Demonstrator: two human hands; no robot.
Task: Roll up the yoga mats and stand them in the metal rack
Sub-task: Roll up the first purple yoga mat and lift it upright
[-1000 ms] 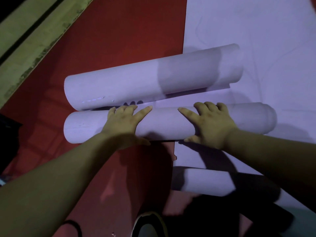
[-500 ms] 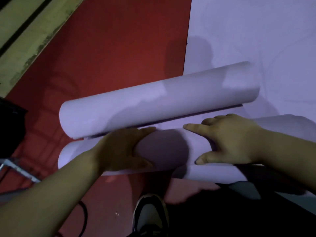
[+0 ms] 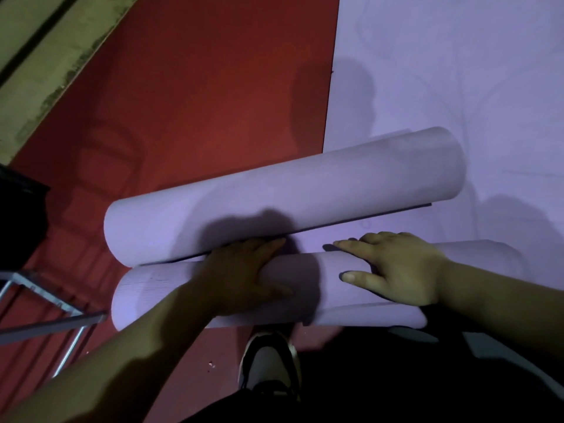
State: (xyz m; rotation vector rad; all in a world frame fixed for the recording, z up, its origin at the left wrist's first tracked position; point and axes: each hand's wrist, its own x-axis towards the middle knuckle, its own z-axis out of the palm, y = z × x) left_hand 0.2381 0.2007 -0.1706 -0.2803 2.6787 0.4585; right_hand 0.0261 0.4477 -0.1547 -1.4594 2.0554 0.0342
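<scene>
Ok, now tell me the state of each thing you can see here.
Near mat roll: rolled, lying on its side under both hands.
Far mat roll: rolled, lying on its side.
Flat mat: unrolled, spread on floor.
Left hand: open, pressing the near roll.
Right hand: open, fingers flat on it.
Metal rack: partly in view, no mat seen in it.

At eight o'clock the left edge cuts the metal rack [image 3: 45, 326], leaving a few bars. At nine a dark shape [image 3: 18, 215] cannot be made out. The flat mat [image 3: 457, 71] runs off past one to three o'clock. At six, dark clothing [image 3: 396, 386] hides the heel of the shoe [image 3: 268, 361].
</scene>
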